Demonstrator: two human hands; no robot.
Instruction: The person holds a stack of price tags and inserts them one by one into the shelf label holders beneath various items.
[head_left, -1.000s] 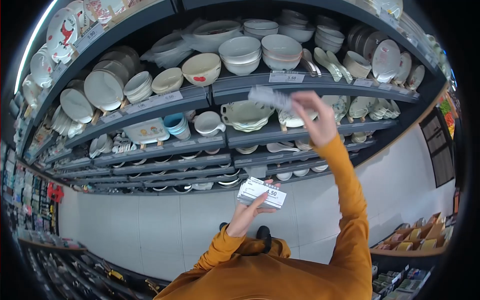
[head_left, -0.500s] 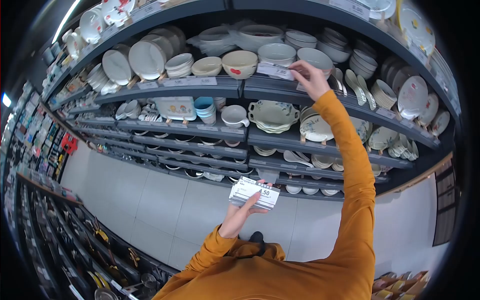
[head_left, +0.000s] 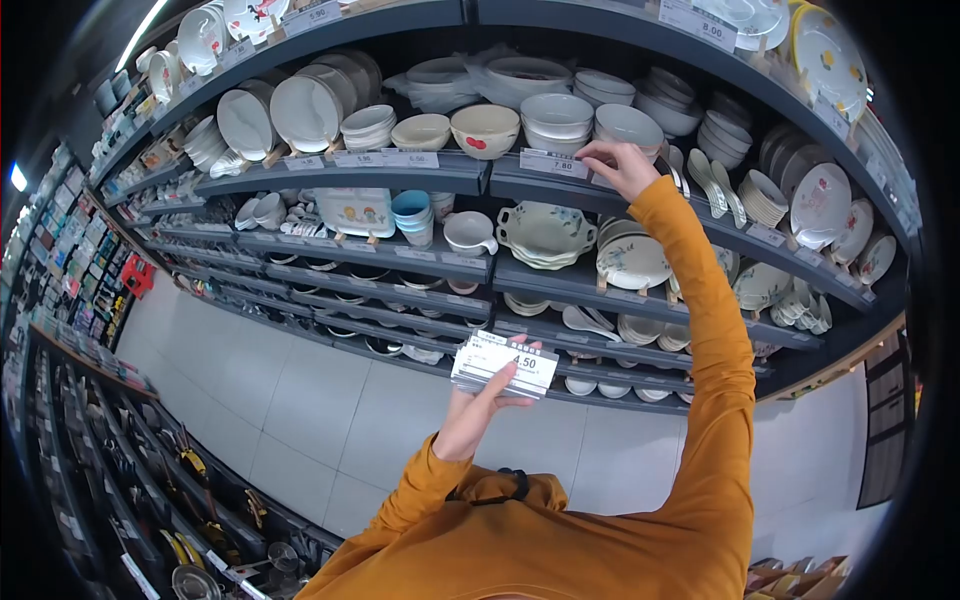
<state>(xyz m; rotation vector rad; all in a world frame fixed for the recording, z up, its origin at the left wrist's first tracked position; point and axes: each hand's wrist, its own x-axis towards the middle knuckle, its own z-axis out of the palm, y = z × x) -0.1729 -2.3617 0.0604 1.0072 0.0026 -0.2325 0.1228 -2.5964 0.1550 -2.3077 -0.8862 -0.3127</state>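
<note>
My left hand point(head_left: 482, 400) is closed around a stack of white price tags point(head_left: 505, 362), thumb across the front; the top one reads 4.50. My raised right hand point(head_left: 622, 168) has its fingers pinched at the right end of another price tag point(head_left: 553, 163), marked 7.80, which lies along the upper shelf's front edge. Just above that tag stand stacked white bowls point(head_left: 557, 118), with a cream bowl with a red motif point(head_left: 485, 130) to their left. A second pale bowl stack point(head_left: 630, 126) is right behind my right hand.
Dark shelves point(head_left: 400, 178) curve around me, filled with dishes. White spoons point(head_left: 712, 185) stand right of my hand. Leaf-patterned dishes point(head_left: 546, 232) and blue cups point(head_left: 412, 212) are one shelf lower. Kitchen tools hang on a rack point(head_left: 110, 490) at lower left. Pale tiles point(head_left: 300, 400) cover the floor.
The 7.80 tag was tilted off the shelf edge in my right fingers; now it lies flat along the edge. My left hand and its stack have risen slightly. The view has shifted a little.
</note>
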